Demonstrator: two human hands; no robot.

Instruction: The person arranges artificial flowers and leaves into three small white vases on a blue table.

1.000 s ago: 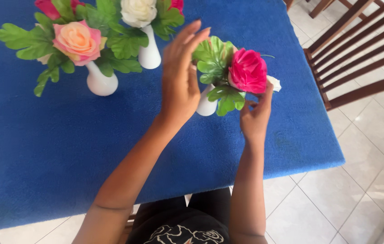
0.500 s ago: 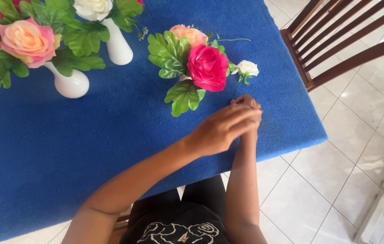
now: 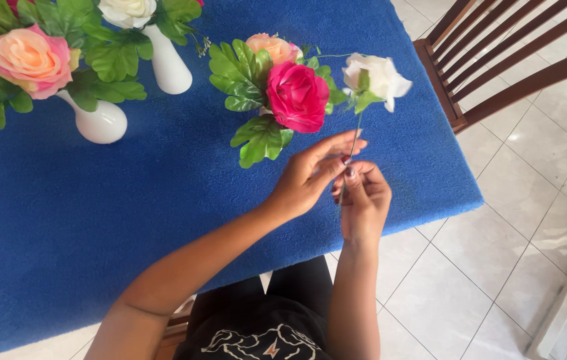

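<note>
A white artificial rose (image 3: pixel 375 77) on a thin green stem is held upright above the blue table (image 3: pixel 83 220). My right hand (image 3: pixel 363 200) grips the lower stem. My left hand (image 3: pixel 313 175) pinches the stem just above it with its fingertips. Right behind the hands a bunch with a deep pink rose (image 3: pixel 297 95), a peach rose (image 3: pixel 271 47) and green leaves stands on the table; its vase is hidden by the blooms.
Two white vases stand at the back left: one with a peach rose (image 3: pixel 29 57) and leaves (image 3: pixel 100 123), one taller (image 3: pixel 167 63) holding a white rose. A dark wooden chair (image 3: pixel 497 73) stands at the table's right edge, on a tiled floor.
The hands, held low together at the table's edge, have risen. The white rose, which lay by the pink bunch, is now held up by its stem in both hands.
</note>
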